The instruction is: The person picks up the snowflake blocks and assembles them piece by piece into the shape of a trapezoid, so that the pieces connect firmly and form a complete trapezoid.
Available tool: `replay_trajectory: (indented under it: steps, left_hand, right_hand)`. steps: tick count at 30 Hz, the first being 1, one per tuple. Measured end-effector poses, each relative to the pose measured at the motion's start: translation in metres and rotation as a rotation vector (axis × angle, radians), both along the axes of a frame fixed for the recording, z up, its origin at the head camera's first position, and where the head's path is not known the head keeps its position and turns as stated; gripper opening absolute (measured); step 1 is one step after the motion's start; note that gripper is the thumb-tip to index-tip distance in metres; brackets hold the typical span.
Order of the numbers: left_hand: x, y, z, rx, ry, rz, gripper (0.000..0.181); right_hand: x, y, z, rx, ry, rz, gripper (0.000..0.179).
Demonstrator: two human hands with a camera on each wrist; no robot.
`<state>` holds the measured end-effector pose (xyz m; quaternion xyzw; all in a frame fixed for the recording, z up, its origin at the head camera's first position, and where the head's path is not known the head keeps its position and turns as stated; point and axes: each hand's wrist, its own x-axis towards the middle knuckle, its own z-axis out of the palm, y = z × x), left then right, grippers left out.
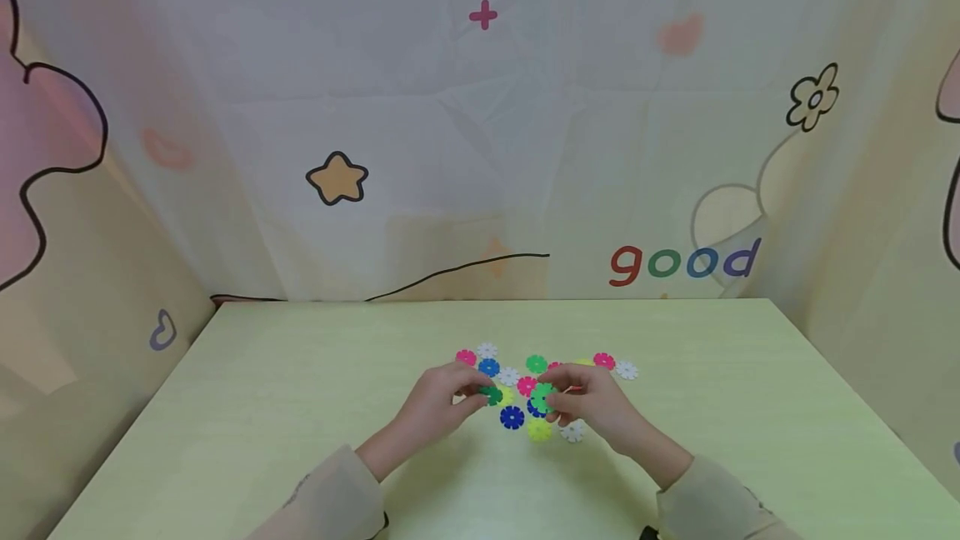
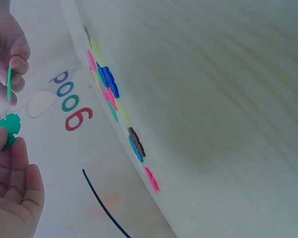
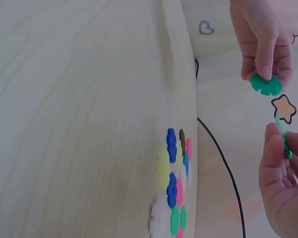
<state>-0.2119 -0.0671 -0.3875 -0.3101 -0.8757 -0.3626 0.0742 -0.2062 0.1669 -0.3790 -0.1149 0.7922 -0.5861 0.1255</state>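
My left hand (image 1: 447, 394) pinches a dark green notched plastic disc (image 1: 492, 395) between thumb and fingers, above the table. To its right, my right hand (image 1: 592, 398) pinches a lighter green notched disc (image 1: 543, 398). A small gap separates the two discs. In the left wrist view the dark green disc (image 2: 10, 126) shows its flat face, while the lighter green disc (image 2: 10, 84) appears edge-on. The right wrist view shows the left thumb pressed on the dark green disc (image 3: 266, 85). Beneath the hands lie a dark blue disc (image 1: 512, 417) and a yellow disc (image 1: 539, 430).
More notched discs lie loosely on the pale table (image 1: 300, 407), among them a blue disc (image 1: 489, 367), a pink disc (image 1: 604, 361) and a white disc (image 1: 627, 370). A printed cloth (image 1: 420, 132) hangs behind the table and along its sides.
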Motion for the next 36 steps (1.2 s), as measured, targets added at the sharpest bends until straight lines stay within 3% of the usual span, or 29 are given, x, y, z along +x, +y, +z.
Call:
replay_trajectory:
  steps: [13,24,36]
  left_hand:
    - [0.015,0.009,0.002,0.009,0.100,-0.053,0.011]
    - [0.022,0.013,-0.002,-0.031,0.231,-0.067,0.011]
    - [0.031,0.011,-0.001,0.008,0.420,-0.094,0.007]
  right_hand:
    - [0.010,-0.015,0.001,-0.091,-0.056,0.051,0.039]
    - [0.015,-0.019,-0.004,-0.120,-0.103,0.062,0.035]
    - [0.026,-0.022,-0.006,-0.196,-0.153,0.056,0.031]
